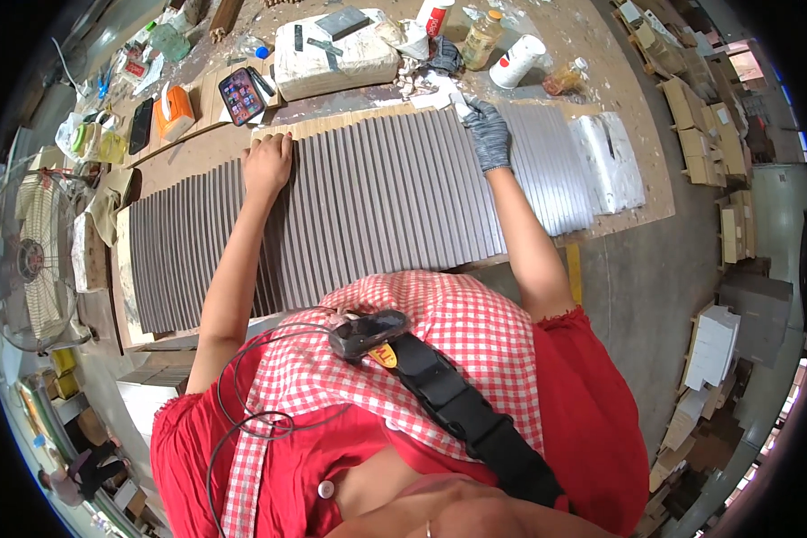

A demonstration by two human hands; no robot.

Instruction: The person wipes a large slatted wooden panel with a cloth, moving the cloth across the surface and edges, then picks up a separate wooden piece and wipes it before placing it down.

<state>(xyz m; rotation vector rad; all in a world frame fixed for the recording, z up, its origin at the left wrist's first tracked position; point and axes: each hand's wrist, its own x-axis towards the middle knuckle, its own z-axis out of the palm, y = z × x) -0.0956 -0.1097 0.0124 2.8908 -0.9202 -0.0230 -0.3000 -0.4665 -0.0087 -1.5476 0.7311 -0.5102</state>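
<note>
A long row of narrow grey strips [377, 193], packed side by side, spans the worktable. Their left part looks dark and ridged, and the right part paler and shinier. My bare left hand [267, 164] lies over the far edge of the strips at the left, fingers apart and bent over that edge. Farther right, my right hand [489, 134] wears a grey knit glove and bends over the far edge. At its fingertips is a small white piece [462, 107], apparently pinched; its kind is not clear.
Behind the strips lie a phone [241, 96], a white wrapped block [336, 63], a white cup [518, 61] and a bottle [481, 40]. A white plastic-wrapped bundle [608, 161] ends the row at right. A fan [34, 255] stands left; cartons [690, 117] line the right.
</note>
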